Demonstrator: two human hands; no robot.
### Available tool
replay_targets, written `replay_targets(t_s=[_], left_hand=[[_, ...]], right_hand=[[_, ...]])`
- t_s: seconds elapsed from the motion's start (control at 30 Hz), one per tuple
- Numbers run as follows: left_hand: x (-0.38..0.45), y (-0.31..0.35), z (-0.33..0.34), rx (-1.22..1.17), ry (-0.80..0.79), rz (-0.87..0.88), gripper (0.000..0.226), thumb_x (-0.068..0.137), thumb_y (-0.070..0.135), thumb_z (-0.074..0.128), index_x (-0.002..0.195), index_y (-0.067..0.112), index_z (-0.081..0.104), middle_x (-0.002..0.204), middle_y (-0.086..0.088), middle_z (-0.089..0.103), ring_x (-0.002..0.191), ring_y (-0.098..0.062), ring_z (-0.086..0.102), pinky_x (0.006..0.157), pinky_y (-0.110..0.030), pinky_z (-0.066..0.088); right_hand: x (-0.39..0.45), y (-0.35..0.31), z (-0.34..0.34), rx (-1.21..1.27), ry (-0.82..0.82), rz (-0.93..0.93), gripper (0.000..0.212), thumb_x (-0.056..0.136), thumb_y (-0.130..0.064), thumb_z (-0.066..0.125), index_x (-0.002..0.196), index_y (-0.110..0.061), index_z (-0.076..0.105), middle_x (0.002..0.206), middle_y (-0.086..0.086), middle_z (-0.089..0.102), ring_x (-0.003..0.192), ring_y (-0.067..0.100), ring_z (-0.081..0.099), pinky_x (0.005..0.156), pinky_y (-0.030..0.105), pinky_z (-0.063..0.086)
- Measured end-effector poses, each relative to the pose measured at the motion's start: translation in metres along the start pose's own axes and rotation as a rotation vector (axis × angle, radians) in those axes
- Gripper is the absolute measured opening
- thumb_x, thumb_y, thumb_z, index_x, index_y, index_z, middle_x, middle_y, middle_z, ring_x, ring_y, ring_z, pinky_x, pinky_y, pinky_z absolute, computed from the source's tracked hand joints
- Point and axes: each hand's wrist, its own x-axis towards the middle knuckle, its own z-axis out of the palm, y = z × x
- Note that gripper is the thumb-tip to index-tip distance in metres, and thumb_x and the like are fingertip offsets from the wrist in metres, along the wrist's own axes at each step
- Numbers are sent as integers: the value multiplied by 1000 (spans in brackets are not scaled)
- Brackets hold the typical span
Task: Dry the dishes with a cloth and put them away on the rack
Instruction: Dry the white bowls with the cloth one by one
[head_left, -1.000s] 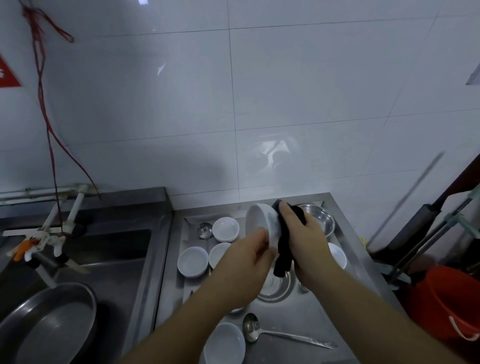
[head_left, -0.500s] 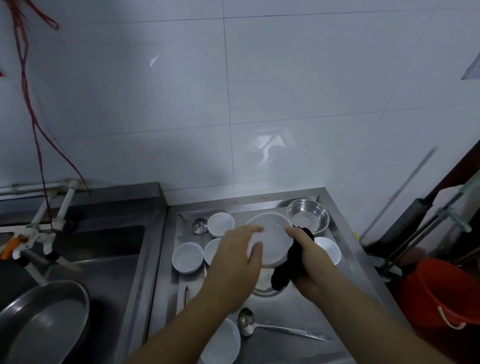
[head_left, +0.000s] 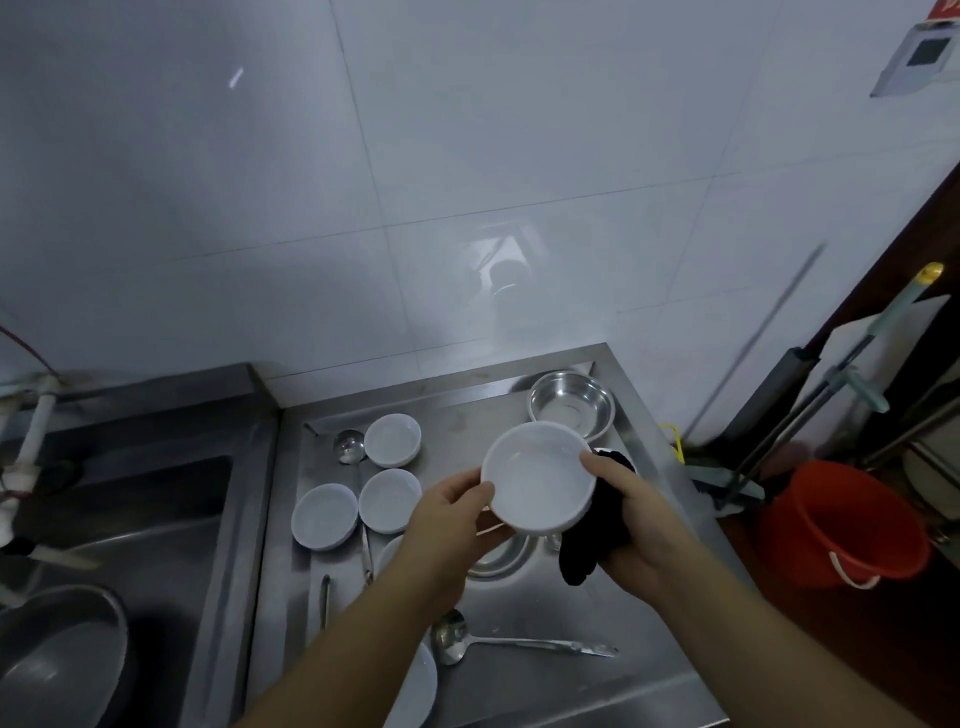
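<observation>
I hold a white shallow bowl (head_left: 537, 477) face up above the steel drainboard (head_left: 524, 691). My left hand (head_left: 451, 525) grips its left rim, thumb on top. My right hand (head_left: 631, 525) holds a black cloth (head_left: 592, 540) against the bowl's right side and underside, thumb on the rim. Three small white dishes (head_left: 392, 439) (head_left: 389, 500) (head_left: 324, 515) lie on the drainboard to the left. A steel bowl (head_left: 571, 408) stands at the back right. No rack is in view.
A ladle (head_left: 349, 447) lies at the back and a steel spoon (head_left: 493, 642) in front. A white plate (head_left: 415, 691) shows beneath my left forearm. A sink with a steel pan (head_left: 57, 660) lies left. An orange bucket (head_left: 841, 525) and mop handles stand right.
The bowl was upright on edge with the cloth over its rim; it has turned face up and moved right. The cloth now sits under its right side. The camera view has shifted right.
</observation>
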Motion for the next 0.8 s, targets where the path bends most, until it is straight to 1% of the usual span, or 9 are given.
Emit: replay_targets(t_s=[0.1, 0.2, 0.3, 0.33, 0.47, 0.53, 0.6, 0.67, 0.8], left_hand=[[12, -7, 26, 30, 4, 8, 23, 106, 9, 56, 115, 17, 76, 106, -10, 81, 97, -29, 79, 78, -35, 64], [25, -14, 53, 56, 21, -3, 24, 106, 9, 56, 117, 18, 76, 107, -8, 81, 98, -28, 79, 77, -33, 64], [39, -23, 77, 79, 5, -23, 25, 106, 9, 57, 121, 16, 75, 109, -9, 81, 98, -27, 79, 74, -29, 63], [45, -26, 85, 90, 2, -31, 25, 105, 9, 58, 122, 16, 75, 109, -9, 81, 97, -26, 79, 74, -28, 63], [70, -43, 109, 138, 9, -77, 27, 102, 9, 60, 121, 19, 77, 108, -9, 81, 93, -23, 79, 74, -27, 62], [82, -54, 120, 132, 27, -121, 26, 102, 9, 62, 121, 22, 75, 108, -6, 82, 96, -23, 79, 77, -32, 64], [95, -66, 130, 125, 61, -166, 25, 101, 11, 64, 119, 25, 73, 107, -4, 81, 100, -26, 79, 81, -37, 66], [108, -79, 140, 113, 117, -217, 25, 100, 11, 64, 120, 25, 70, 111, -8, 79, 102, -29, 78, 82, -40, 66], [130, -97, 155, 53, 173, -306, 23, 99, 6, 62, 118, 16, 69, 118, -16, 74, 105, -33, 75, 77, -36, 65]], right_hand=[[9, -14, -25, 2, 42, -4, 45, 96, -32, 69, 132, -4, 64, 98, 27, 67, 51, 35, 64, 56, 36, 53], [20, -26, -52, -30, 156, -43, 39, 95, -22, 72, 128, -3, 67, 81, 16, 68, 60, 27, 61, 54, 35, 49], [33, -33, -83, -4, 262, -53, 33, 92, -13, 76, 124, -5, 71, 92, 19, 66, 80, 34, 57, 64, 40, 46], [38, -34, -94, 0, 293, -55, 30, 91, -10, 76, 121, -6, 72, 91, 19, 68, 80, 34, 59, 64, 40, 48], [60, -33, -133, -77, 412, -85, 26, 88, 3, 79, 110, -9, 71, 77, 10, 76, 56, 26, 71, 54, 35, 58], [72, -32, -151, -152, 469, -104, 26, 85, 4, 81, 105, -10, 71, 86, 16, 75, 58, 37, 74, 61, 44, 60], [82, -33, -167, -253, 520, -98, 27, 82, -1, 85, 103, -10, 71, 98, 25, 74, 74, 52, 74, 75, 61, 62], [91, -34, -178, -288, 547, -77, 28, 80, -7, 88, 102, -13, 70, 103, 29, 72, 86, 56, 72, 80, 67, 60], [110, -35, -202, -292, 554, -8, 23, 84, -10, 84, 93, -24, 68, 102, 25, 74, 81, 43, 77, 69, 52, 59]])
